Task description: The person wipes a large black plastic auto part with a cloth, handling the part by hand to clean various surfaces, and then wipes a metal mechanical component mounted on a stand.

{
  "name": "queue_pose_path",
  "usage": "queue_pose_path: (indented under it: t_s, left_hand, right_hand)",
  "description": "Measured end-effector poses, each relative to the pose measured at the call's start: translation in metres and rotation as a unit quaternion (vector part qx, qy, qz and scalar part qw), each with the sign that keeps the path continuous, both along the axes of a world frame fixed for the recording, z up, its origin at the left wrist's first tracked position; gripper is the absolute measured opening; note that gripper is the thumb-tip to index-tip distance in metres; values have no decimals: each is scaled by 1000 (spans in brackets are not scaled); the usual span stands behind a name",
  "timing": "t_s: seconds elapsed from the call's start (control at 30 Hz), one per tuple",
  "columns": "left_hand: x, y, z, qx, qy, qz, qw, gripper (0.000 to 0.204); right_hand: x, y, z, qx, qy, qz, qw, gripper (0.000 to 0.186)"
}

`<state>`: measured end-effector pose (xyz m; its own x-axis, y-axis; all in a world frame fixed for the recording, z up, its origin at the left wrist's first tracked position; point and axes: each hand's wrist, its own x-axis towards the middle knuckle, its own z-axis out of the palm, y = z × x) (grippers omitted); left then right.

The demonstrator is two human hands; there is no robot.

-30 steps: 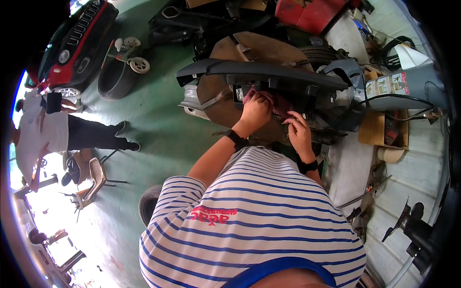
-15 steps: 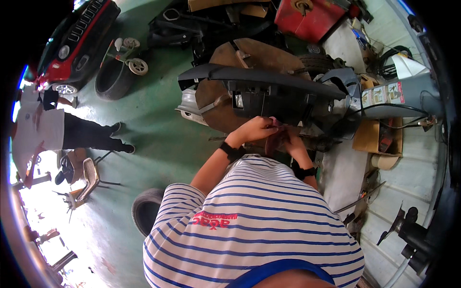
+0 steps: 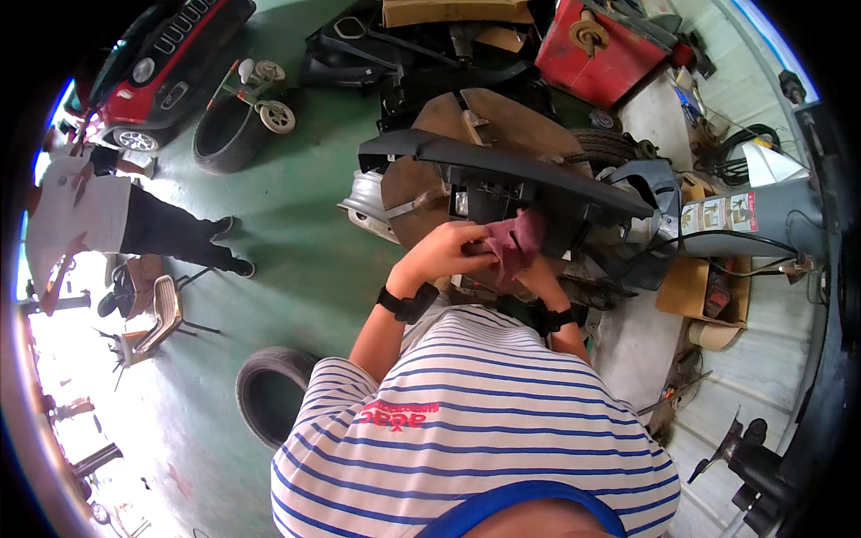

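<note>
In the head view, my left hand grips a crumpled maroon cloth with curled fingers. My right hand is at the cloth's lower right, its fingers hidden behind the fabric. Just beyond both hands, a long black plastic panel with a boxy underside lies across a rusty round metal plate. Part of a silver wheel rim shows at the plate's left.
A person stands at left near a chair. A red-black car, small bicycle and loose tire are around the floor. Red machine, grey cylinder and open cardboard box line the right.
My hands and the cloth have come down off the panel's underside toward my body; the cloth now shows opened out above my right hand. The view has shifted slightly.
</note>
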<state>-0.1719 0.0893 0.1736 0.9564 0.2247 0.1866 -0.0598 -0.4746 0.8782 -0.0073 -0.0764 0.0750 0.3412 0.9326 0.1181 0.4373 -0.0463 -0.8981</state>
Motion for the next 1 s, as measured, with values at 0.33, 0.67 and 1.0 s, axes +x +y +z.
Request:
queue_pose_path:
  t_s: [0.33, 0.67, 1.0]
  left_hand:
    - [-24, 14, -16, -30, 17, 172, 985, 20]
    - [10, -9, -4, 86, 72, 163, 980, 21]
    - [28, -17, 21, -46, 78, 181, 979, 32]
  right_hand:
    - [9, -18, 20, -70, 119, -88, 987, 18]
    - [2, -42, 13, -110, -68, -118, 985, 25]
    - [-1, -52, 18, 74, 39, -206, 975, 23]
